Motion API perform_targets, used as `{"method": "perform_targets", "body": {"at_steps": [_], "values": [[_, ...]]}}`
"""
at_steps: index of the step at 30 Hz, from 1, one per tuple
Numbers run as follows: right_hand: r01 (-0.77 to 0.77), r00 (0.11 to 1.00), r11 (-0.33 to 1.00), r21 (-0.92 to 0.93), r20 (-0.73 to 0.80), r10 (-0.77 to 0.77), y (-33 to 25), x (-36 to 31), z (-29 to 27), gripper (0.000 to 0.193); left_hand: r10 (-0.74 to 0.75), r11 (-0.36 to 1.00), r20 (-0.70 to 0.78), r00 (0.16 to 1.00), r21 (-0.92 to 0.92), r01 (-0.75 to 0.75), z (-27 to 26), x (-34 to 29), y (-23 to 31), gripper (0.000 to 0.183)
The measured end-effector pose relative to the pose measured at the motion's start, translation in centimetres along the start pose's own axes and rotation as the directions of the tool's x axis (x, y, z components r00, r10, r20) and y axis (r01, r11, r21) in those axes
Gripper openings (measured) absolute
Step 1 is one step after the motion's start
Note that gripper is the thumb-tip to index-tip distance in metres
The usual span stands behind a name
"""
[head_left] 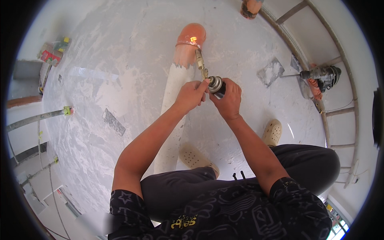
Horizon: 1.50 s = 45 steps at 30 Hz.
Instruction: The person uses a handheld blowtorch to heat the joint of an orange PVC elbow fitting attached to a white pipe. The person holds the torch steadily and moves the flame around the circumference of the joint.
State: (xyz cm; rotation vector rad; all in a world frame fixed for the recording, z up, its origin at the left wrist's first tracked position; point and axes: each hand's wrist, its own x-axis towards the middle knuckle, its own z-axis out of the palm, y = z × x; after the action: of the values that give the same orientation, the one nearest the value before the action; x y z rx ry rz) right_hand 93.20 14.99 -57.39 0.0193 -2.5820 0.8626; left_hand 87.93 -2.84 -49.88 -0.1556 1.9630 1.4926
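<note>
A: What do the two hands hold above the floor (140, 52)?

B: A worker's right hand (228, 98) wraps the dark canister of a gas torch (216, 83), fingers and thumb clamped round its side. The left hand (192, 95) has its grip closed at the torch's brass neck, by the metal collar; the exact hold of its hidden fingers cannot be told.

A: And where does the torch point?

B: Toward the floor's far edge. Its nozzle (199, 59) lies over the right side of a pipe (174, 80), and a bright flame (193, 39) shows against the orange elbow (191, 32) at the pipe's far end, near the elbow's rim. The pipe is whitish up to a ragged line, then bare orange below the elbow.

A: What surrounds the worker?

B: One beige clog (196, 157) stands just beside the pipe; the other (273, 133) is farther right. Near the floor's right edge, by a ladder-like frame (292, 13), lies a power drill (326, 77), its long bit reaching toward a grey slab (271, 72). Red and green boxes (51, 54) sit at the far left corner, and an orange stub (251, 9) stands at the far edge.
</note>
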Motion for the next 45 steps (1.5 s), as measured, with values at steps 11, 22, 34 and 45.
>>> {"method": "perform_targets", "body": {"at_steps": [11, 22, 34, 45], "values": [[-0.033, 0.999, 0.999, 0.011, 0.029, 0.032, 0.3, 0.1, 0.0, 0.071, -0.009, 1.0, -0.009, 1.0, -0.016, 0.009, 0.3, -0.1, 0.5, 0.055], [-0.064, 0.997, 0.998, 0.014, 0.046, 0.063, 0.4, -0.4, 0.5, 0.071, -0.009, 1.0, -0.007, 1.0, -0.003, 0.009, 0.3, 0.1, 0.2, 0.057], [-0.141, 0.989, 0.985, 0.095, 0.057, 0.136, 0.0, 0.9, 0.4, 0.069, -0.032, 0.876, 0.255, 0.966, 0.472, -0.096, -1.3, -2.6, -1.7, 0.064], [-0.327, 0.929, 0.928, 0.177, 0.238, 0.282, -3.9, 4.2, -1.1, 0.072, 0.044, 0.726, 0.286, 0.957, 0.649, -0.227, -2.6, -3.9, -1.1, 0.058]]}}
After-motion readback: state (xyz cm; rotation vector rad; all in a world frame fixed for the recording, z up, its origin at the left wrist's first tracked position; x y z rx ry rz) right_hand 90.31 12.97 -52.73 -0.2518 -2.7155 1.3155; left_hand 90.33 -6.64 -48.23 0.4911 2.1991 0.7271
